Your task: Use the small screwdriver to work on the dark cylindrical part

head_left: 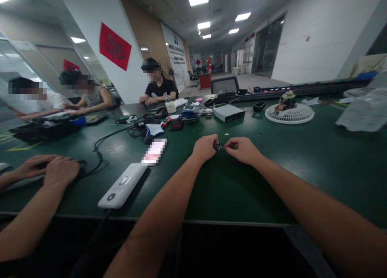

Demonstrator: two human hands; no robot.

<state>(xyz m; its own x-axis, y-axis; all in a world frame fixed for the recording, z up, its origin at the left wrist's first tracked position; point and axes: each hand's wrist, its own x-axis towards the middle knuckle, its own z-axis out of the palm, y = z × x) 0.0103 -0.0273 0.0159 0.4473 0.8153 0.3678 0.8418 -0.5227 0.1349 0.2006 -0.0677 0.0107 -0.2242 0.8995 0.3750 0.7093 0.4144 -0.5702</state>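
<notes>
Several co-workers (159,84) sit along a green workbench (242,197), and a co-worker's hands (45,169) rest on a dark object at the lower left. A black cable (98,157) curves across the bench near those hands. A white device (122,185) lies left of the person's own left hand (204,148), with a blurred screen (154,152) just beyond it. Farther ahead stand a silver box (229,113), a bowl (190,116) holding something blue, a small black tray (259,106) and a white fan guard (289,113). None of these lies between the hands.

A small dark part (216,146) sits between the two hands, held above the bench in front of the person. The left fingers curl closely around it. A thin metal pin (222,147) sticks out from it toward the right hand (243,150), whose thumb and forefinger pinch at the pin's far end. The pin's long axis runs nearly level from left to right across the view, dipping slightly to the right. The part is too small to make out further.
</notes>
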